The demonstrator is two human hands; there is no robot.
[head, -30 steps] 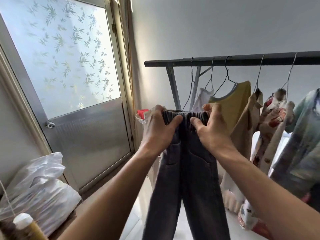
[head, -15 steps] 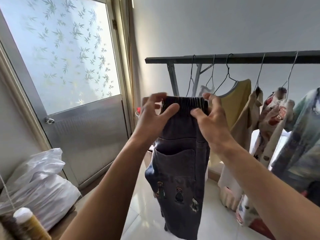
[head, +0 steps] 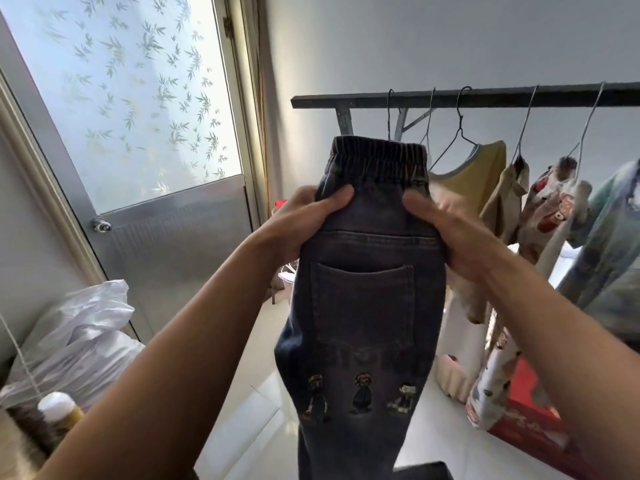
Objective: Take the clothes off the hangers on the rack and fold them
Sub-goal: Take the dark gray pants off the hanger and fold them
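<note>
Below the elastic waistband, left hand (head: 304, 220) and right hand (head: 450, 233) pinch the jeans (head: 363, 306); keep both side seams level, legs hanging aligned beneath

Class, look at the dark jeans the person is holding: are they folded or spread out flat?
Folded lengthwise. The jeans hang as one narrow column showing a single back pocket, gripped below the waistband by the left hand and right hand.

dark denim pants (head: 367, 299), folded lengthwise, upright, waistband up
</note>
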